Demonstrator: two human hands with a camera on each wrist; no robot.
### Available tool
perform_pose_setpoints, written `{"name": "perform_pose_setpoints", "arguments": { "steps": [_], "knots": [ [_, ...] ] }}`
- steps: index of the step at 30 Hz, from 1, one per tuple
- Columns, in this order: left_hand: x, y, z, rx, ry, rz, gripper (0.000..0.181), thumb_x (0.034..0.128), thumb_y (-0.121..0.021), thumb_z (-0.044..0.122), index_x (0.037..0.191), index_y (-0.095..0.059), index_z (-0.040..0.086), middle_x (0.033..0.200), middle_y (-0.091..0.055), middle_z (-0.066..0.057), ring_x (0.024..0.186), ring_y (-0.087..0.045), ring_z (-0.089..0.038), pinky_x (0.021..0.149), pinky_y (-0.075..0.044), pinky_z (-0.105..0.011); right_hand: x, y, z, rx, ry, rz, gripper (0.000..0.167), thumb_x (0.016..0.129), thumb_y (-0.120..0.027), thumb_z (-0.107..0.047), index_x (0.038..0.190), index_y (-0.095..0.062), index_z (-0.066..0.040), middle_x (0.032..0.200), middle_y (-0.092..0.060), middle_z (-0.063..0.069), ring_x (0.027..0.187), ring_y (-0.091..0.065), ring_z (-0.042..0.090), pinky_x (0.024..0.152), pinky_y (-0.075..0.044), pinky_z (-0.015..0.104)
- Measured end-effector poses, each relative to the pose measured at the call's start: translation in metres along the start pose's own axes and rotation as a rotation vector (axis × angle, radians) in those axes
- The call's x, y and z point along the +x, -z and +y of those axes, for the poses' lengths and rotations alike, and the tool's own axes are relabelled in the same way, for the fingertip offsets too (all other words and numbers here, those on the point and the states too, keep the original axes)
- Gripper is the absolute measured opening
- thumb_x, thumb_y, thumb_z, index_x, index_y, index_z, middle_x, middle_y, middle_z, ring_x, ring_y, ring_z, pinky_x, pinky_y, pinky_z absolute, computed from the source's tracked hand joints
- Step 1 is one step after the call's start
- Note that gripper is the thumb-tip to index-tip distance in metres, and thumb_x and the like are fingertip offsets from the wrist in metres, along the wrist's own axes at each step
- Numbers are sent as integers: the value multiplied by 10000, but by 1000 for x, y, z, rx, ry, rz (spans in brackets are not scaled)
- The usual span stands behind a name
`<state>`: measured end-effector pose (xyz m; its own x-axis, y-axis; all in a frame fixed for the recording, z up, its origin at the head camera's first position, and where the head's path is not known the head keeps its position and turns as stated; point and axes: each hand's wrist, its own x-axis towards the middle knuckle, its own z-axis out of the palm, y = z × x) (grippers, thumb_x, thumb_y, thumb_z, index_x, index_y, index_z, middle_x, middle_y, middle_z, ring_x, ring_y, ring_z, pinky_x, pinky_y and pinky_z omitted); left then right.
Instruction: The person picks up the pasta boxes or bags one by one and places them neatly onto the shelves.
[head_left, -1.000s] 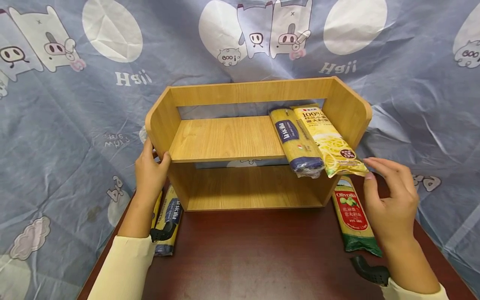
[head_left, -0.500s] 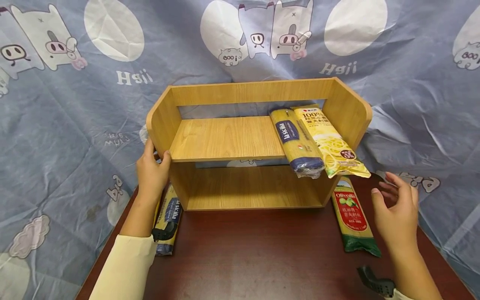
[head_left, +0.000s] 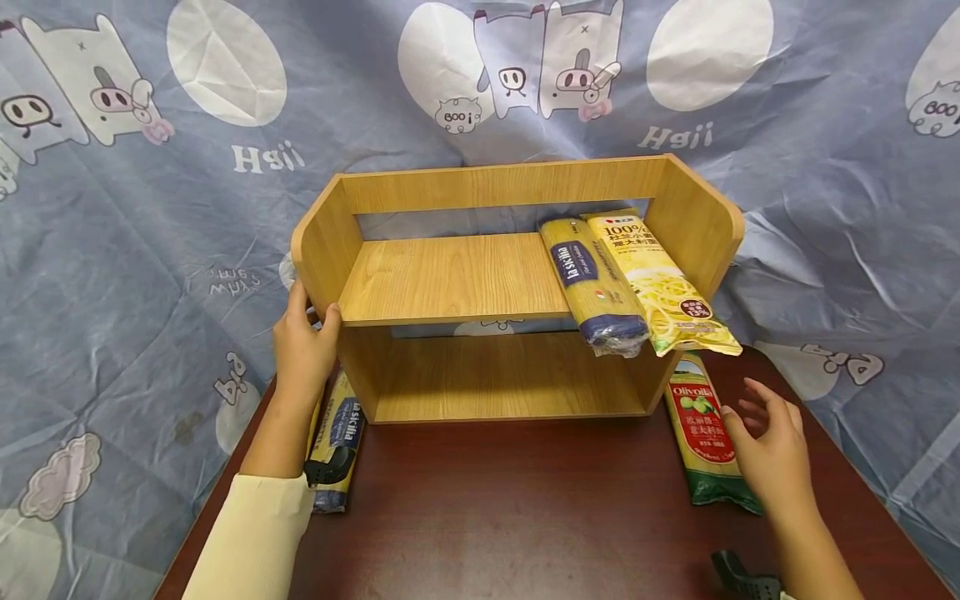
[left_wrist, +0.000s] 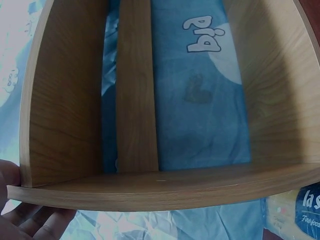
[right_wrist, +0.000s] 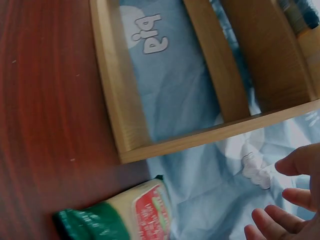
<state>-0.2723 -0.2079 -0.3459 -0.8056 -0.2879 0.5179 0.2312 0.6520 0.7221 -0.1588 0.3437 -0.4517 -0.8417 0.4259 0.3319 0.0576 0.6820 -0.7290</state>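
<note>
Two pasta packs (head_left: 594, 283) (head_left: 663, 287) on the upper shelf (head_left: 450, 279), left hand (head_left: 303, 346) around its side, right hand (head_left: 776, 450) relaxed, empty.

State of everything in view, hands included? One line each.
Left hand: gripping shelf's left side
Right hand: holding nothing, fingers loosely bent
Shelf: upright on table
Upper la sicilia pack: lying on upper board, end overhanging front
Yellow pack: same, right of it
Olivoila pack: lying on table, right of shelf
Lower la sicilia pack: on table, left, partly hidden
Backdrop: hanging, creased
</note>
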Motion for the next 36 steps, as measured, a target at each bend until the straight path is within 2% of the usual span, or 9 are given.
{"name": "perform_pose_setpoints", "arguments": {
  "steps": [11,13,15,17,19,21,23,30,36],
  "knots": [
    [-2,-1,-2,-10,-3,13,464,999,-587,179,1453,-488,179,1359,-637,-215,1124,-689,-440,870,-601,-571,-7,-15,28,-12,-21,-57,568,986,-640,-253,1492,-469,-59,1364,-462,276,920,-308,-282,726,-323,-57],
    [-2,-1,-2,-8,-5,18,458,997,-589,177,1446,-495,175,1350,-643,-215,1118,-693,-438,873,-601,-570,-8,-16,34,-22,-27,-70,572,985,-638,-255,1487,-467,-38,1351,-466,287,936,-372,-223,712,-323,-51],
    [-2,-2,-2,-6,-6,23,450,995,-590,179,1437,-503,171,1345,-649,-210,1112,-696,-434,875,-600,-570,-7,-18,40,-42,-32,-91,589,986,-636,-258,1485,-451,-5,1340,-460,308,1001,-516,-55,691,-327,-28],
    [-2,-2,-2,-4,-8,26,446,995,-590,181,1433,-507,169,1343,-652,-204,1110,-698,-433,876,-598,-573,-6,-19,46,-65,-42,-117,617,985,-633,-262,1489,-426,27,1341,-439,343,1089,-577,211,738,-401,69],
    [-2,-2,-2,-2,-10,28,449,994,-591,182,1435,-507,169,1342,-654,-202,1109,-698,-431,876,-597,-575,-5,-21,51,-96,-52,-151,656,987,-629,-274,1495,-387,63,1350,-410,390,1184,-501,462,847,-483,262],
    [-2,-2,-2,-1,-10,29,453,994,-592,180,1439,-505,170,1340,-655,-203,1109,-699,-430,876,-597,-575,-4,-22,56,-124,-65,-184,698,986,-628,-301,1494,-356,93,1357,-386,429,1255,-419,545,919,-461,506],
    [-1,-2,-2,0,-8,27,457,995,-590,182,1443,-501,173,1342,-654,-203,1114,-698,-428,878,-596,-575,-2,-23,60,-141,-83,-214,734,983,-625,-329,1489,-332,114,1356,-376,446,1285,-346,569,957,-359,687],
    [-2,-2,-2,0,7,18,454,999,-580,202,1445,-497,180,1350,-649,-201,1132,-694,-414,894,-593,-568,0,-28,69,-250,-129,-314,878,937,-662,-437,1459,-302,170,1334,-407,472,1252,-371,595,995,-363,704],
    [-2,-2,-1,-8,13,20,444,996,-583,192,1433,-506,176,1347,-651,-203,1138,-692,-413,906,-590,-565,10,-23,71,-334,-167,-414,1012,891,-687,-536,1464,-253,177,1313,-379,515,1162,-434,672,919,-421,725]
  ]
}}
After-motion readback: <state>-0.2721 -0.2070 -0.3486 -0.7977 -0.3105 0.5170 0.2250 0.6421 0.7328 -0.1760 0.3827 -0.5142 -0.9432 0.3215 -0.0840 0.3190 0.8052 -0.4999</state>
